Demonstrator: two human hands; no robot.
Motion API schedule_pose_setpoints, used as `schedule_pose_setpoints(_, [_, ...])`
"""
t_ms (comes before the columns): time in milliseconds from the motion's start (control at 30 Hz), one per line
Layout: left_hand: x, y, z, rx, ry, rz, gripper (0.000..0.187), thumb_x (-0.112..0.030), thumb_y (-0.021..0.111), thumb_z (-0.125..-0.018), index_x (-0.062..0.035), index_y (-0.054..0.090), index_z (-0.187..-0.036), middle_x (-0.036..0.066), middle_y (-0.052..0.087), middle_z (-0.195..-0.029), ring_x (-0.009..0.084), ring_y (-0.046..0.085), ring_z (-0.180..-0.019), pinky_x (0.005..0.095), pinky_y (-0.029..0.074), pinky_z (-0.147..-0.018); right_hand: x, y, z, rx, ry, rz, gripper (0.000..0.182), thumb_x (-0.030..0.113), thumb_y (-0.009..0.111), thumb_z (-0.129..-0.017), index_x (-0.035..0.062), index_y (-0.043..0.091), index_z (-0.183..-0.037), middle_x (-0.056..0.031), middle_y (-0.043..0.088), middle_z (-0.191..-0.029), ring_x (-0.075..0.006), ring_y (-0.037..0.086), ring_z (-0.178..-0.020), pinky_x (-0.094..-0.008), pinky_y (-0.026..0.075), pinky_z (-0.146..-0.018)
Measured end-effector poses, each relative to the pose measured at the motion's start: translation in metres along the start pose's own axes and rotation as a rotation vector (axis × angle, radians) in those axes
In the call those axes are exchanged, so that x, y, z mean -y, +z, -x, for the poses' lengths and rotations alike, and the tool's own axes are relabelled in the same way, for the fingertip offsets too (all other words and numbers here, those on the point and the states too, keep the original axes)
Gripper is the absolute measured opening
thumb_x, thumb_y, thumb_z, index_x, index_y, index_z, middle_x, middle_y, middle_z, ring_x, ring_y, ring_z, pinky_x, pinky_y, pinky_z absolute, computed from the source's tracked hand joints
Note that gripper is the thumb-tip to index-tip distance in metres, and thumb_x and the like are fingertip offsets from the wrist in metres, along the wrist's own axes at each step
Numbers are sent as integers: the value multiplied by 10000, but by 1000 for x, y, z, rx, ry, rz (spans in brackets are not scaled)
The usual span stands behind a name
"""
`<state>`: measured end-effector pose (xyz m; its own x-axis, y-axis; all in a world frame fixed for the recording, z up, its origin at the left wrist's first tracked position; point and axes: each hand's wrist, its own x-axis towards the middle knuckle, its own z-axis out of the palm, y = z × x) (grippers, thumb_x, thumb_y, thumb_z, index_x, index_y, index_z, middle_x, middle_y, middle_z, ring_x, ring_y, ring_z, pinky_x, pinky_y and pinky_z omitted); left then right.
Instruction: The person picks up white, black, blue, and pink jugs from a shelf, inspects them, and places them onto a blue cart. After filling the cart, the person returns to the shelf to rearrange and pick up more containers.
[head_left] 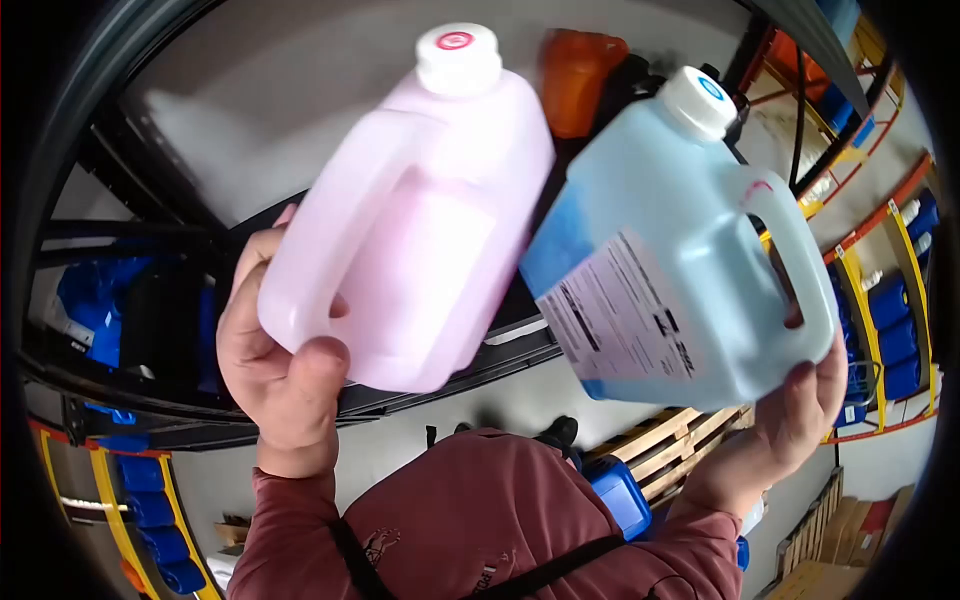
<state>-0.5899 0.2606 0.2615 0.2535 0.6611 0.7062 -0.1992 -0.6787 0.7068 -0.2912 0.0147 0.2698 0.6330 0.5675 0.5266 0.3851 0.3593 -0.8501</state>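
Observation:
Two plastic jugs with white caps are held up side by side, both tilted. My left hand (275, 350) grips the lower part of the pink jug (440, 230), its thumb near the base of the handle. On the pink jug's cap is a red mark. My right hand (790, 420) is at the lower right corner of the light blue jug (680, 230), below its handle; part of the hand is hidden behind the jug. A white printed label (625, 310) shows on the blue jug, and its cap has a blue mark.
Behind the jugs is a black-framed rack (190, 425). An orange container (578, 80) stands at the back. Yellow-framed shelving (880, 340) with blue containers is at the right, more at the lower left. Wooden pallets (690, 440) and a blue jug (615, 495) are on the floor.

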Motion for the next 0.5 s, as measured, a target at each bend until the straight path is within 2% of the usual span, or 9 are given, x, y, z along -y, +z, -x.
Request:
schedule_pose_setpoints(33, [15,-2,1,126,-45,-16,508,-474,784,-788,-2,670,-935,88,611,-1031,235,577,-1037,450,287,-1130,-11,-17,19,-63,-11,53,866,424,776,-818,-128,416,-1380,-127,587,-1182,-256,552,-1171,-342,403,-1020])
schedule_pose_setpoints(167, [74,30,-5,510,-22,158,501,-431,777,-814,8,646,-1016,119,595,-1136,243,571,-1084,496,193,-1168,-29,-3,68,-352,-136,261,939,504,751,-814,-180,419,-1364,-261,494,-1391,-299,505,-1277,-376,368,-1080])
schedule_pose_setpoints(200, [98,39,-7,597,32,199,488,-412,773,-826,8,642,-1037,125,591,-1152,241,569,-1099,499,184,-1170,-41,-5,78,-379,-140,264,939,504,751,-814,-180,419,-1364,-261,494,-1391,-299,505,-1277,-376,368,-1080])
schedule_pose_setpoints(233, [75,63,-23,716,130,191,503,-390,765,-845,22,629,-1101,134,584,-1169,251,554,-1148,502,175,-1172,0,-36,70,-335,-66,348,939,507,755,-810,-178,424,-1360,-253,493,-1388,-296,506,-1271,-376,368,-1078])
schedule_pose_setpoints(300, [89,89,-13,763,97,265,524,-388,758,-852,36,625,-1129,132,589,-1160,254,541,-1177,509,155,-1174,-1,-36,78,-271,35,400,904,479,768,-815,-154,430,-1365,-211,501,-1375,-264,518,-1245,-360,371,-1066])
schedule_pose_setpoints(333, [95,99,-10,840,125,240,527,-360,759,-859,49,611,-1155,136,570,-1202,264,527,-1199,465,248,-1147,-3,-33,83,-284,62,384,858,446,765,-830,-144,439,-1361,-193,509,-1363,-244,518,-1236,-350,370,-1063])
schedule_pose_setpoints(433, [127,150,33,925,-54,441,482,-237,774,-847,39,591,-1197,139,516,-1271,268,526,-1191,346,427,-1002,-32,-28,100,-350,126,353,670,309,766,-844,-96,511,-1313,-125,528,-1332,-195,525,-1199,-320,366,-1050])
schedule_pose_setpoints(467, [127,173,52,960,-151,477,473,-209,772,-839,39,592,-1200,133,519,-1260,254,519,-1198,346,427,-1006,-39,-43,113,-328,169,375,664,206,719,-888,-75,426,-1413,-93,558,-1314,-171,525,-1204,-298,370,-1044])
schedule_pose_setpoints(500, [130,201,66,992,-242,511,465,-181,770,-832,39,594,-1202,126,523,-1250,241,513,-1206,347,427,-1010,-40,-41,111,-386,237,409,478,155,734,-853,-62,556,-1240,-98,534,-1296,-189,524,-1146,-313,392,-1006])
